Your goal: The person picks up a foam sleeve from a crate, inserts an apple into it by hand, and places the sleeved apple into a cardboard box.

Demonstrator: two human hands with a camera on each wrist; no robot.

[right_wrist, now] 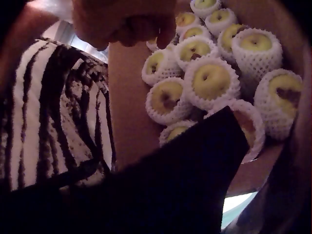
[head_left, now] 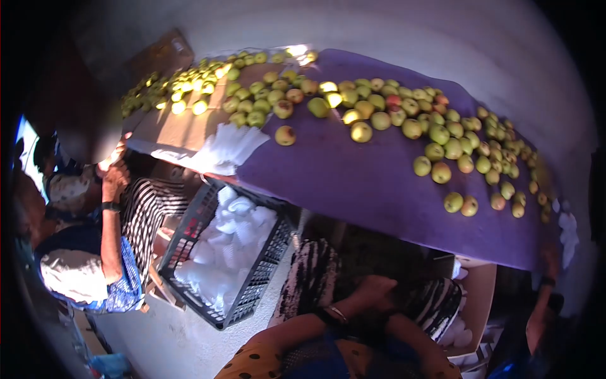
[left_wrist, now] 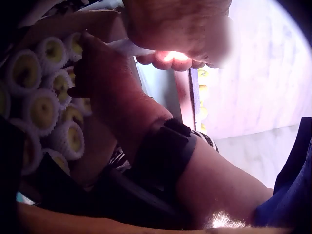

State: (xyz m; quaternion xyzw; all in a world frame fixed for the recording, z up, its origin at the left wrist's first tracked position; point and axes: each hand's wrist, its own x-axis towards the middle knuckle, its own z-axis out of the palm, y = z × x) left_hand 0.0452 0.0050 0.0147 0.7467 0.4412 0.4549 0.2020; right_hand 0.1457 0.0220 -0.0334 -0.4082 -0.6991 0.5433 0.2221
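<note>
In the head view the wearer's left hand [head_left: 372,294] is low in front of the lap, beside the dark, mostly hidden right hand. The left wrist view shows the left hand [left_wrist: 175,34] with fingers bent, and the banded right hand [left_wrist: 109,83] by the carton. A thin whitish piece [left_wrist: 129,48] lies between them; whether either hand grips it is unclear. Seen from the right wrist, the right hand [right_wrist: 126,22] has bent fingers above the carton's edge [right_wrist: 126,117]. Inside are several yellow-green fruits in white foam nets [right_wrist: 212,80].
Loose green and reddish fruits [head_left: 453,148] spread over a purple-covered table [head_left: 328,177]. A black crate [head_left: 252,290] of white foam nets [head_left: 218,252] stands left of the wearer. Another person's arm [head_left: 112,234] is at the left, and one [head_left: 540,316] at the right.
</note>
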